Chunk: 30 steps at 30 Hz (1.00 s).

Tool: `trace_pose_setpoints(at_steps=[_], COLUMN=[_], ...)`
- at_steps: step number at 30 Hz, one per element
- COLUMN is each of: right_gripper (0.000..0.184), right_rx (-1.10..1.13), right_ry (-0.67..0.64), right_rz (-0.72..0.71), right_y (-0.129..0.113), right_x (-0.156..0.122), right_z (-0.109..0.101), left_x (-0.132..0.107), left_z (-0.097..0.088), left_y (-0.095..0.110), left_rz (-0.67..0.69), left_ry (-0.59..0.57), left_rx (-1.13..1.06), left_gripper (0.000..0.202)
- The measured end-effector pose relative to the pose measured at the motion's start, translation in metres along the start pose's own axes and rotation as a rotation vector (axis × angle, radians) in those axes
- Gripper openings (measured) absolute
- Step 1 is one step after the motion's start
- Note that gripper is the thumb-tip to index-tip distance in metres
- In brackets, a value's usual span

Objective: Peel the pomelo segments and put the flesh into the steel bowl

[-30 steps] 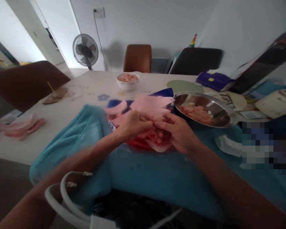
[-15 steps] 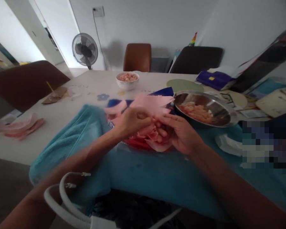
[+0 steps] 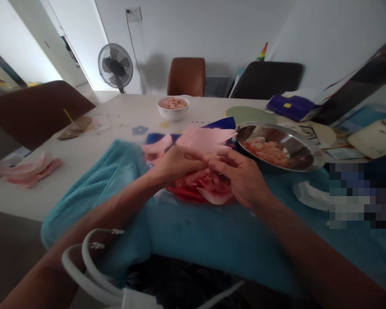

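Over the pile on the table, my left hand and my right hand meet with thumbs and fingertips pinched. Between them is a small piece of pink fruit, which looks like pomelo; the fingers mostly hide it. Pink peel pieces with torn edges lie just behind the hands, and more pink scraps sit beneath them. All this rests on a red and blue plastic bag spread over a teal towel. Right of my right hand stands a steel bowl holding pink fruit pieces.
Farther back stands a white bowl heaped with pink pulp. Pink peel lies at the left table edge. A green round mat, a purple packet and a crumpled white tissue are to the right. White cables hang low in front.
My right hand's fingers have curled in, and its thumb and fingertips now meet my left fingertips more closely. The pile and bowls stay put; the view has shifted slightly.
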State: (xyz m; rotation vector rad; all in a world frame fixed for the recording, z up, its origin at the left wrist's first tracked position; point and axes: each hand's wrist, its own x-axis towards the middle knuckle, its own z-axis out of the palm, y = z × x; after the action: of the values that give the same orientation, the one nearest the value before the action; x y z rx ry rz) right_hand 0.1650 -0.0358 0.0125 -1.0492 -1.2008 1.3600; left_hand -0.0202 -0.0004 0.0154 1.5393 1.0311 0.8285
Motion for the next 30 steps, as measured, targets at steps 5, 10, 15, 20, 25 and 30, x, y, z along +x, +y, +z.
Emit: trace_pose_setpoints(at_steps=[5, 10, 15, 20, 25, 30], right_gripper=[0.025, 0.026, 0.024, 0.02, 0.007, 0.008], right_rx=[0.125, 0.271, 0.299, 0.352, 0.461, 0.438], right_ry=[-0.071, -0.106, -0.126, -0.165, -0.074, 0.024], right_rz=[0.084, 0.208, 0.212, 0.268, 0.236, 0.17], right_y=[-0.003, -0.007, -0.009, -0.011, -0.018, -0.02], right_x=[-0.001, -0.001, -0.004, 0.001, 0.008, 0.009], right_z=[0.002, 0.003, 0.001, -0.006, -0.014, -0.015], left_x=[-0.002, -0.001, 0.002, 0.005, 0.005, 0.003], left_z=[0.005, 0.005, 0.0, -0.001, -0.002, 0.0], left_y=[0.002, 0.004, 0.005, 0.005, 0.006, 0.009], left_rz=[-0.024, -0.015, 0.048, -0.063, -0.179, -0.194], left_ry=[0.033, 0.08, 0.207, 0.163, 0.118, 0.07], left_rx=[-0.06, -0.021, -0.011, -0.237, -0.407, -0.508], left_gripper=[0.009, 0.008, 0.004, 0.007, 0.012, 0.02])
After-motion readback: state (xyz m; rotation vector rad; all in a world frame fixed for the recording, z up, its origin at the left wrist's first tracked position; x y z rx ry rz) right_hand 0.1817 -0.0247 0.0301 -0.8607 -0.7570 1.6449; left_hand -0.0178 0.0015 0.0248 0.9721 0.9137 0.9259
